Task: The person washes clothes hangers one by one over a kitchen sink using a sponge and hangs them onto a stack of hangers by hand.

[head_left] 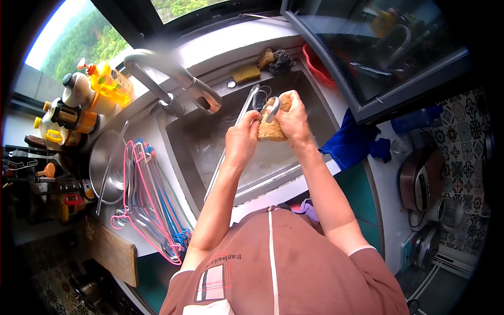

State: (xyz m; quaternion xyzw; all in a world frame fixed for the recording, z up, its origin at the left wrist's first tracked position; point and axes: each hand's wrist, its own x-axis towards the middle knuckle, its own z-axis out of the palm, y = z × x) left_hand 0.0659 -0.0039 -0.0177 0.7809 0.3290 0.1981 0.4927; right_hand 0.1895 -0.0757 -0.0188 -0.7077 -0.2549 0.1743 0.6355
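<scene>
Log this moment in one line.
left hand: gripping hanger near its hook | right hand: holding tan scrubber at hook | place: over sink | other hangers: on counter

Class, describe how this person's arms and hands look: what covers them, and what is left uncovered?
The left hand and right hand are bare, with no gloves, watch or bracelet showing. The forearms are uncovered. The short sleeves are brown with pale edges, matching the brown top, which has a pale line down its front.

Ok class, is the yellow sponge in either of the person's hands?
No, the yellow sponge lies beyond the sink, apart from the left hand and the right hand.
</scene>
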